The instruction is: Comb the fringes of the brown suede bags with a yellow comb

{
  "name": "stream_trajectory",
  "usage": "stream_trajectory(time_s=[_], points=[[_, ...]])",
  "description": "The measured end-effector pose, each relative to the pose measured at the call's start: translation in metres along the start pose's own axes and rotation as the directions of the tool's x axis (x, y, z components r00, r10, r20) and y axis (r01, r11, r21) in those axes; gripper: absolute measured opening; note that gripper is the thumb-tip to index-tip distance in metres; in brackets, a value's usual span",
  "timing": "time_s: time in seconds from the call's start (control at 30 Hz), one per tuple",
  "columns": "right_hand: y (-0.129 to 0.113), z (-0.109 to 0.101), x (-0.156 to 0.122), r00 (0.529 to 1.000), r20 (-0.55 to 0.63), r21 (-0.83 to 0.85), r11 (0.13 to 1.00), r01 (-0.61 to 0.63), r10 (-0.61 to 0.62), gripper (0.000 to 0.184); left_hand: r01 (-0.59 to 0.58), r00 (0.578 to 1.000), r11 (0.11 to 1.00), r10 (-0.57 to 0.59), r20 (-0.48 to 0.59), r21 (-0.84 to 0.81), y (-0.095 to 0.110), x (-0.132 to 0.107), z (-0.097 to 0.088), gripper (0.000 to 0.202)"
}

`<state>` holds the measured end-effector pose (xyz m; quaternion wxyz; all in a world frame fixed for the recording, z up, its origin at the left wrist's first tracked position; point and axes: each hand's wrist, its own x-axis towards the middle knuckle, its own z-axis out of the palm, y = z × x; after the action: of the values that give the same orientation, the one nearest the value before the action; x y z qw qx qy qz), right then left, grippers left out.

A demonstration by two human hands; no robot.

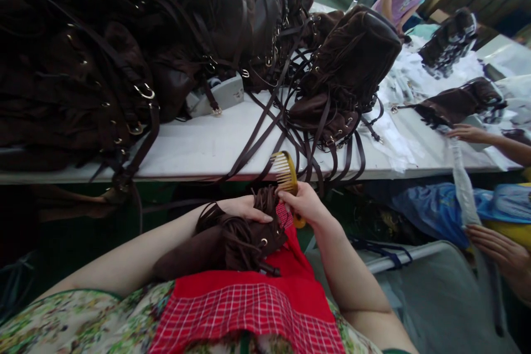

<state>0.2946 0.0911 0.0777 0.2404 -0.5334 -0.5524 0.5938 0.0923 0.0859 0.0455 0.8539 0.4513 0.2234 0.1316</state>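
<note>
A brown suede fringed bag (226,243) lies in my lap on a red checked apron (253,298). My left hand (244,209) rests on top of the bag, fingers pressed down over its fringe. My right hand (305,203) is closed around the handle of a yellow wide-toothed comb (286,172), whose teeth point left just above the fringe strands.
A white table (199,149) ahead carries a big heap of dark brown fringed bags (124,50) and another brown bag (352,66) with straps hanging over the edge. A co-worker's hands (473,134) at the right handle a long white strip (462,188).
</note>
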Motion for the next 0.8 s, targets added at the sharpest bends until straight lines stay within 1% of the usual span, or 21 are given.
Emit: stream_trajectory(time_s=[0.1,0.17,0.23,0.27,0.33,0.37,0.43,0.5,0.53,0.57,0.6,0.63,0.7,0.73,0.77,0.8], points=[[-0.01,0.011,0.007,0.999,0.032,0.015,1.0,0.018,-0.018,0.015,0.011,0.998,1.0,-0.009,0.059,-0.022,0.0,0.005,0.003,0.044],[-0.015,0.019,0.011,0.997,0.057,0.009,0.999,0.045,-0.045,0.013,0.034,0.998,0.999,-0.034,0.049,0.0,-0.001,0.009,0.005,0.043],[-0.018,0.024,0.014,0.993,0.097,0.015,0.997,0.07,-0.071,0.011,0.047,0.999,0.999,-0.047,0.009,0.023,-0.002,0.012,0.006,0.042],[-0.019,0.025,0.016,0.99,0.12,0.016,0.997,0.073,-0.075,0.011,0.042,0.999,0.999,-0.042,-0.005,0.018,-0.003,0.012,0.007,0.041],[-0.02,0.022,0.018,0.988,0.14,-0.005,0.997,0.072,-0.071,0.013,0.014,1.0,1.0,-0.013,0.012,-0.024,-0.005,0.013,0.008,0.037],[-0.02,0.018,0.018,0.989,0.127,-0.029,0.996,0.082,-0.078,0.016,-0.005,0.999,0.998,0.006,0.032,-0.059,-0.006,0.012,0.009,0.035],[-0.022,0.006,0.014,0.992,0.057,-0.105,0.987,0.12,-0.115,0.022,-0.02,0.996,0.991,0.031,0.085,-0.131,-0.007,0.01,0.009,0.03],[-0.024,-0.005,0.004,0.987,-0.024,-0.208,0.967,0.151,-0.159,0.02,-0.027,0.991,0.988,0.047,0.127,-0.154,-0.006,0.007,0.008,0.026],[-0.026,-0.008,-0.003,0.984,-0.043,-0.277,0.948,0.156,-0.174,0.023,-0.031,0.99,0.988,0.051,0.134,-0.15,-0.005,0.006,0.007,0.025],[-0.028,-0.01,-0.01,0.981,-0.039,-0.366,0.916,0.163,-0.19,0.029,-0.038,0.989,0.99,0.056,0.136,-0.136,-0.005,0.005,0.005,0.025],[-0.029,-0.01,-0.018,0.978,-0.006,-0.474,0.862,0.179,-0.206,0.033,-0.05,0.99,0.991,0.065,0.127,-0.121,-0.005,0.004,0.003,0.026],[-0.029,-0.008,-0.026,0.976,0.054,-0.593,0.779,0.203,-0.213,0.033,-0.058,0.991,0.992,0.071,0.117,-0.109,-0.005,0.003,0.002,0.026],[-0.026,0.001,-0.036,0.969,0.185,-0.796,0.554,0.244,-0.162,0.029,-0.058,0.989,0.995,0.069,0.132,-0.084,-0.005,0.003,0.0,0.028],[-0.023,0.006,-0.039,0.967,0.227,-0.859,0.446,0.254,-0.115,0.027,-0.053,0.985,0.997,0.062,0.162,-0.064,-0.005,0.004,-0.001,0.028],[-0.019,0.011,-0.038,0.967,0.246,-0.898,0.357,0.255,-0.071,0.026,-0.046,0.977,0.998,0.053,0.207,-0.038,-0.005,0.005,-0.001,0.029],[-0.016,0.015,-0.036,0.968,0.248,-0.924,0.293,0.248,-0.038,0.026,-0.043,0.966,0.999,0.044,0.255,-0.009,-0.005,0.006,0.0,0.031]])
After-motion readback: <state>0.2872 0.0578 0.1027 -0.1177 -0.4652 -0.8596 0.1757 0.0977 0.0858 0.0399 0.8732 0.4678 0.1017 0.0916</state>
